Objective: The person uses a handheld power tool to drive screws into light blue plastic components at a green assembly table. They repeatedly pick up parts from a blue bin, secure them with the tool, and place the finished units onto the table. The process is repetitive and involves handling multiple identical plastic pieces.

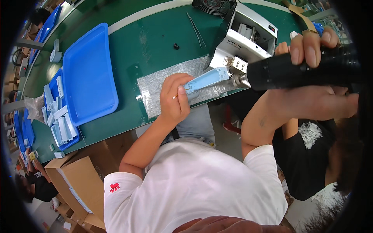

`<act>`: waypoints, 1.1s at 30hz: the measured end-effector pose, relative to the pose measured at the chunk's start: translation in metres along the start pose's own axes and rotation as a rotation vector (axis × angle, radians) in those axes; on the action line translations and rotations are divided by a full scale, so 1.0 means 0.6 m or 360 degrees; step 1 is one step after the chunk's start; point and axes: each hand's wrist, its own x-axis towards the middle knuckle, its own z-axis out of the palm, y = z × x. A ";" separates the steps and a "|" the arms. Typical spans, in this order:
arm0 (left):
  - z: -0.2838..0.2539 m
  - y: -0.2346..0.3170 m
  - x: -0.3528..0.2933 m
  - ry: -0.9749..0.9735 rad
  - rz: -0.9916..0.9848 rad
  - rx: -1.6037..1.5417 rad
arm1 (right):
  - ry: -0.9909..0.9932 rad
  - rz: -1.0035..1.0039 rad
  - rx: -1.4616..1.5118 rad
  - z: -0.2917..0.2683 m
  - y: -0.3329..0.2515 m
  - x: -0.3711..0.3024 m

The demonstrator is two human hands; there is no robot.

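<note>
While held up over the front of the green bench (132, 50), looks light and stiff, like thin hard plastic. Meaning here the long pale blue piece (210, 79), shaped a bit like a gutter, with one end in the left hand (176, 101) and the other close to the metal tip (239, 81) of a black tool (287, 72). Cannot tell whether touching that tip.

Likely smooth, so could slip or twist if pinched too softly. Could crack at the thin sides if squeezed too hard. Best to hold by the near end, across both sides, with fingertips away from the tip.

Left fingers: closed in a pinch round the near end. By the thumb, a thin orange and white bit (175, 96), too small to name. Right hand (312, 49): fingers curled round the fat black tool, palm hidden.

Underneath, a crinkly clear sheet (151, 87), reaching near the bench's front edge. Just past the far end, a silver machine (219, 52) with hard corners to mind. Tight on the right, with a co-worker's hand (282, 48) beside the machine.

More room up and to the left, but mind the tweezers (196, 29) and a small black bit (176, 46). Farther left, the raised rim of a big blue tray (89, 73), then a smaller blue tray (76, 140) of pale strips (64, 126).
</note>
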 end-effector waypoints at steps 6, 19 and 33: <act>0.001 -0.003 -0.002 -0.0001 -0.0007 0.0000 | 0.0111 -0.0315 -0.0106 -0.006 0.053 0.020; -0.001 -0.005 0.004 -0.0031 0.0015 0.0033 | 0.0278 -0.0214 -0.0305 0.008 0.044 0.002; 0.003 -0.004 -0.001 0.0004 -0.0026 -0.0057 | -0.0051 -0.0231 -0.0093 0.007 0.055 -0.027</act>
